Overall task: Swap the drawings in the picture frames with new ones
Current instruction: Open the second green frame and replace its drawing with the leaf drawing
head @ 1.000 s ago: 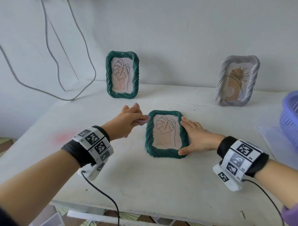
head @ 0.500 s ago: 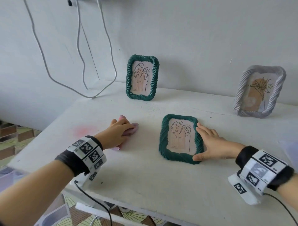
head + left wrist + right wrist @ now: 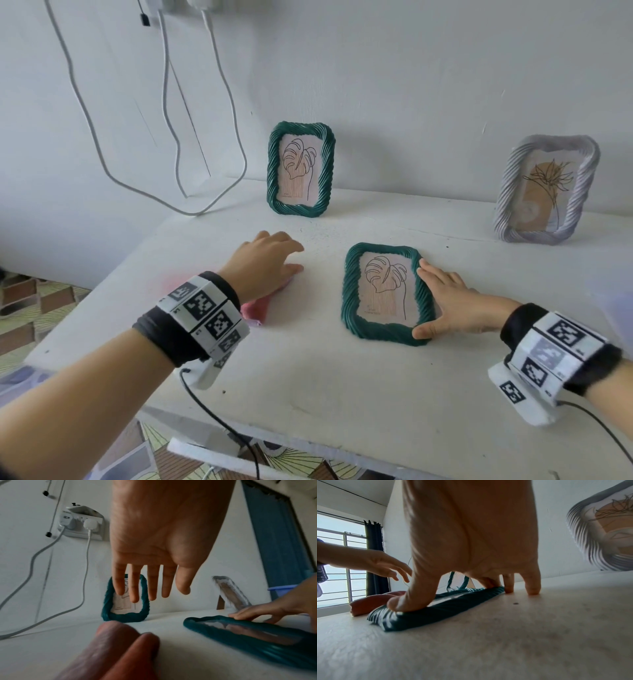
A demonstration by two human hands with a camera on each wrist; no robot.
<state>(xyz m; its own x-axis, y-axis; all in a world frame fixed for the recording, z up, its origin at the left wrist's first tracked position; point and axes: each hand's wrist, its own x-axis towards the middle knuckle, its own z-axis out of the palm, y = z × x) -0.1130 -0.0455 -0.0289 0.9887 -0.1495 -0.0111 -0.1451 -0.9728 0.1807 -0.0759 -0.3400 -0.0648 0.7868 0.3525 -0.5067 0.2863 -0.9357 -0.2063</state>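
Fingers (image 3: 442,279) of the right hand (image 3: 455,305) lie straight along the flat green frame's (image 3: 349,298) right edge, gripping nothing.

A home room: white surface (image 3: 342,394) against a plain wall, wall socket (image 3: 80,524) with plugged chargers, curtained barred window (image 3: 342,563), patterned floor tiles (image 3: 41,308)

The left hand (image 3: 263,262) hovers palm down, fingers straight and spread. The right hand (image 3: 448,301) lies flat, fingers extended, thumb pressed down.
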